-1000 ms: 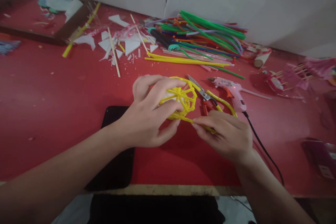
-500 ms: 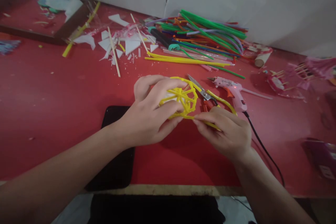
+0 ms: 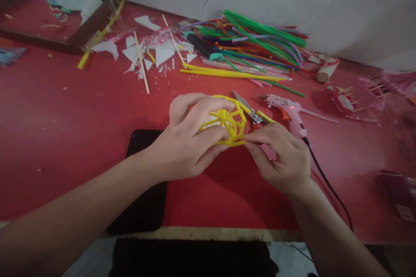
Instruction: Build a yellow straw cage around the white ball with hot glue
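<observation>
A small round frame of yellow strips (image 3: 239,126) sits in my left hand (image 3: 191,138), whose fingers wrap over its left side and hide part of it. Something white shows inside. My right hand (image 3: 282,156) pinches the lower right edge of the yellow frame between thumb and forefinger. Just behind my right hand lie scissors (image 3: 254,114) with their blades apart, handles partly hidden by the hand. A pink glue gun (image 3: 290,114) rests to their right, a small red light lit on it.
A black phone (image 3: 146,207) lies under my left forearm. Behind are colourful pipe cleaners (image 3: 266,37), yellow strips (image 3: 230,73), white scraps (image 3: 164,56) and thin sticks (image 3: 142,62). The glue gun's cord (image 3: 325,181) runs down the right. A dark frame (image 3: 35,41) is back left.
My right hand has moved up slightly, its fingers now at the frame's edge. The yellow strip that stuck out below the right fingers no longer shows there, and the hand covers more of the scissors.
</observation>
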A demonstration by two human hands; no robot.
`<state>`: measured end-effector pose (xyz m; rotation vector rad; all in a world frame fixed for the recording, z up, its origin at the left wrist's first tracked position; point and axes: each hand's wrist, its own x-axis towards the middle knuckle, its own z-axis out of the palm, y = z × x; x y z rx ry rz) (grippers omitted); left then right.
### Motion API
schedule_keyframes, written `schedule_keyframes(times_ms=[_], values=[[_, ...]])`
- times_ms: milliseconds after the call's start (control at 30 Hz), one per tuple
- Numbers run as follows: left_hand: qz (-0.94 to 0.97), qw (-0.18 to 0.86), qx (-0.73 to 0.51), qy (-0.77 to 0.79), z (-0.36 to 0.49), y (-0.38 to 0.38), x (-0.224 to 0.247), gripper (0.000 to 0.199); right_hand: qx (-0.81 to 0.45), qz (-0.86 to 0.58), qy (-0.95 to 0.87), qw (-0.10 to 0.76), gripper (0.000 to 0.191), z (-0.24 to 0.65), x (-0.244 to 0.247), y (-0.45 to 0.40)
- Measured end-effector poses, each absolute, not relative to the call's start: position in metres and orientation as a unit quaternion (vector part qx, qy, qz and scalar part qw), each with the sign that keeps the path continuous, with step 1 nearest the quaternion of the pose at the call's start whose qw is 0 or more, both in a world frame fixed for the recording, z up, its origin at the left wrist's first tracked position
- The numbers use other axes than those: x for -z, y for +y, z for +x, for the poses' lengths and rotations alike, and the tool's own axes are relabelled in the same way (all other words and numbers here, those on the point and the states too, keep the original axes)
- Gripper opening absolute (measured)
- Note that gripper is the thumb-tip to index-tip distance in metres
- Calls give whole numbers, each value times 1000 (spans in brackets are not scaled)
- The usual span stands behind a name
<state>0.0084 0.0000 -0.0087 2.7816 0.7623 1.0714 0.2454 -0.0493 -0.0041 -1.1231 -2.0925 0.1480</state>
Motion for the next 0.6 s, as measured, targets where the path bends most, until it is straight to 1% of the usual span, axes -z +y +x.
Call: schedule_keyframes(times_ms=[133,300,600], values=[[907,42,-340,247,8,-1,9,6,-56,-444,-811,376,11,245,4,-49],[907,50,-344,239,8,-1,9,3,-65,-447,-812,370,21,245,4,-49],[908,19,-335,250,7,-1,6,7,-126,-450,-802,372,17,244,3,-49]])
